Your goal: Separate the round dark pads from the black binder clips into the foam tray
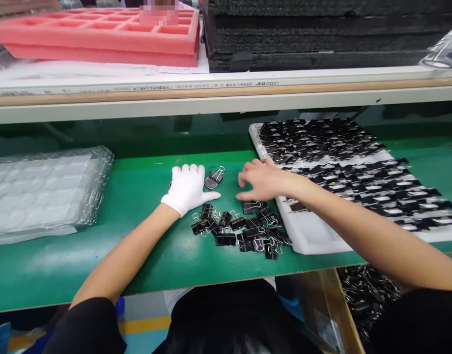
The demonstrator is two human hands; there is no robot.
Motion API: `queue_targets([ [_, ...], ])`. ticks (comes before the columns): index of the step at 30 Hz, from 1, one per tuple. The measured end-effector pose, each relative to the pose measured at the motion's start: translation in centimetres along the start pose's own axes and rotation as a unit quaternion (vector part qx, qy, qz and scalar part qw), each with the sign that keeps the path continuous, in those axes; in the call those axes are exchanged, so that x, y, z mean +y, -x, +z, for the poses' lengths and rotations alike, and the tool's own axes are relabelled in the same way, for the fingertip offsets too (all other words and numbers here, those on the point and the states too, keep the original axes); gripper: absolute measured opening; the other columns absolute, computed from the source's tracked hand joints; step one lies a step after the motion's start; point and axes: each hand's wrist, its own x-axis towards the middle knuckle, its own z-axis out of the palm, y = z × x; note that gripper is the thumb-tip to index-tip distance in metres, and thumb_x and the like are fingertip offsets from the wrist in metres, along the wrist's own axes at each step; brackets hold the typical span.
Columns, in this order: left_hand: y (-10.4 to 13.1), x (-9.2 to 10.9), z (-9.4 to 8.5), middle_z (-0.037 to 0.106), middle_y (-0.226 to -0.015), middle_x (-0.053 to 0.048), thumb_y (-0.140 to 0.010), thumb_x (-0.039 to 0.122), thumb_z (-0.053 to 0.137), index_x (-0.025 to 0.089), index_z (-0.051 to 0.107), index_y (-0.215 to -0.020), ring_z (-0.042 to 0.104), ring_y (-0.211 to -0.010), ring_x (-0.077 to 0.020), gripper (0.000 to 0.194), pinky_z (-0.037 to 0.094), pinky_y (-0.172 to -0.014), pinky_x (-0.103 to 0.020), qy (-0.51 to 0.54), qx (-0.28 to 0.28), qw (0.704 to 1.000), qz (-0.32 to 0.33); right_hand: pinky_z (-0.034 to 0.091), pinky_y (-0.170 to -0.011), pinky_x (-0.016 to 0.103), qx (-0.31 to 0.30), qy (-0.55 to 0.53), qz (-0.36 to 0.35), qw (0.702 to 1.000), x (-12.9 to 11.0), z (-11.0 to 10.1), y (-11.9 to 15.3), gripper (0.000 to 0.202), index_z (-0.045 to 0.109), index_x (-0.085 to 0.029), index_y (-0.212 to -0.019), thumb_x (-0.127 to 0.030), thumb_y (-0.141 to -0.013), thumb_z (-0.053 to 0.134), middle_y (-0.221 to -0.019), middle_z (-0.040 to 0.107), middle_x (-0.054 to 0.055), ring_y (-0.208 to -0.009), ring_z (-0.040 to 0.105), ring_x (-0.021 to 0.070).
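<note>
My left hand [189, 189], in a white glove, lies palm down on the green table with its fingers spread. Something dark shows at its left edge, mostly hidden under it. Just right of it lies a black binder clip with a round dark piece [214, 178]. My bare right hand [257, 179] hovers with bent, parted fingers between that clip and the white tray [303, 241]; nothing shows in it. Below both hands is a loose pile of black binder clips [248, 228]. Rows of black clips [322, 140] fill much of the tray.
Stacked clear plastic trays [45, 191] stand at the left. A shelf edge [226, 96] crosses behind the table [145, 265], bearing pink foam trays [111, 44] and black foam blocks [322, 39]. Below the table at the right, a cardboard box [327, 305] holds many clips.
</note>
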Motion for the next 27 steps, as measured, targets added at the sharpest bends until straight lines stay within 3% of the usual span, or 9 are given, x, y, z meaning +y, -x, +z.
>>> queue_targets([
  [3,-0.2,-1.1,-0.5,0.053,-0.152,-0.017,-0.097,0.061,0.056,0.03,0.033,-0.164,0.054,-0.127,-0.038,0.078,0.038,-0.097,-0.046,0.023,-0.04,0.99,0.131,0.037,-0.103,0.056,-0.066,0.051,0.015,0.996,0.0,1.2,3.2,0.032,0.075,-0.021,-0.095,-0.047,-0.078,0.083,-0.111,0.067,0.016,-0.12,0.055,0.0415],
  [5,-0.7,-1.6,-0.9,0.06,-0.144,-0.014,-0.101,0.053,0.053,0.033,0.032,-0.165,0.057,-0.123,-0.035,0.07,0.038,-0.097,-0.044,0.022,-0.071,0.982,0.175,0.037,-0.1,0.052,-0.053,0.053,0.008,0.997,0.1,2.1,3.9,0.028,0.075,-0.021,-0.098,-0.044,-0.084,0.08,-0.11,0.068,0.015,-0.116,0.059,0.0382],
  [9,-1.0,-1.7,-1.8,0.072,-0.109,-0.017,-0.099,0.05,0.058,0.016,0.049,-0.154,0.062,-0.106,-0.0357,0.065,0.038,-0.095,-0.047,-0.016,-0.08,0.983,0.164,0.033,-0.093,0.044,0.011,0.025,-0.02,0.999,0.8,3.1,3.5,0.02,0.074,-0.021,-0.094,-0.041,-0.093,0.071,-0.101,0.073,0.01,-0.101,0.064,0.0297],
  [12,-0.8,-1.7,-2.3,0.07,-0.123,-0.018,-0.098,0.046,0.062,0.02,0.054,-0.149,0.06,-0.116,-0.0376,0.057,0.038,-0.098,-0.049,-0.021,-0.04,0.986,0.162,0.031,-0.09,0.041,0.049,0.02,-0.023,0.998,1.5,3.2,2.2,0.017,0.073,-0.021,-0.09,-0.036,-0.097,0.065,-0.094,0.075,0.007,-0.094,0.065,0.0263],
  [14,-0.8,-2.0,-2.1,0.058,-0.146,-0.017,-0.099,0.042,0.061,0.027,0.052,-0.151,0.052,-0.13,-0.0386,0.055,0.038,-0.1,-0.05,-0.008,-0.001,0.986,0.167,0.031,-0.089,0.04,0.063,0.017,-0.008,0.998,1.8,3.2,1.0,0.019,0.072,-0.022,-0.09,-0.036,-0.098,0.062,-0.091,0.075,0.006,-0.091,0.066,0.0257],
  [16,-1.0,-2.3,-1.6,0.051,-0.155,-0.014,-0.1,0.037,0.058,0.03,0.051,-0.151,0.05,-0.133,-0.0373,0.052,0.038,-0.1,-0.049,-0.002,0.009,0.985,0.172,0.032,-0.089,0.04,0.072,0.009,0.007,0.997,1.8,3.1,-0.5,0.023,0.071,-0.021,-0.09,-0.038,-0.1,0.06,-0.091,0.076,0.006,-0.089,0.067,0.0254],
  [21,-1.3,-2.4,-0.3,0.065,-0.122,-0.018,-0.103,0.048,0.051,0.018,0.067,-0.127,0.057,-0.114,-0.0374,0.041,0.039,-0.092,-0.049,-0.032,0.006,0.994,0.108,0.034,-0.096,0.044,0.067,-0.03,0.002,0.997,1.2,2.5,-2.9,0.022,0.069,-0.021,-0.088,-0.038,-0.098,0.06,-0.09,0.075,0.005,-0.09,0.067,0.0246],
  [24,-1.4,-2.0,0.4,0.064,-0.125,-0.02,-0.097,0.058,0.058,0.015,0.066,-0.127,0.055,-0.116,-0.0394,0.052,0.04,-0.093,-0.05,-0.007,0.029,0.998,0.061,0.036,-0.102,0.05,0.087,-0.054,0.03,0.994,0.7,2.3,-3.6,0.027,0.07,-0.022,-0.098,-0.047,-0.095,0.062,-0.111,0.071,0.012,-0.109,0.063,0.0324],
  [27,-1.6,-2.0,1.2,0.065,-0.126,-0.017,-0.095,0.062,0.061,0.018,0.062,-0.137,0.057,-0.113,-0.0376,0.061,0.041,-0.093,-0.048,0.047,-0.003,0.999,0.027,0.039,-0.105,0.056,0.179,-0.162,0.131,0.961,-0.1,2.4,-5.2,0.043,0.062,-0.025,-0.127,-0.055,-0.099,0.048,-0.139,0.056,0.018,-0.13,0.051,0.0391],
])
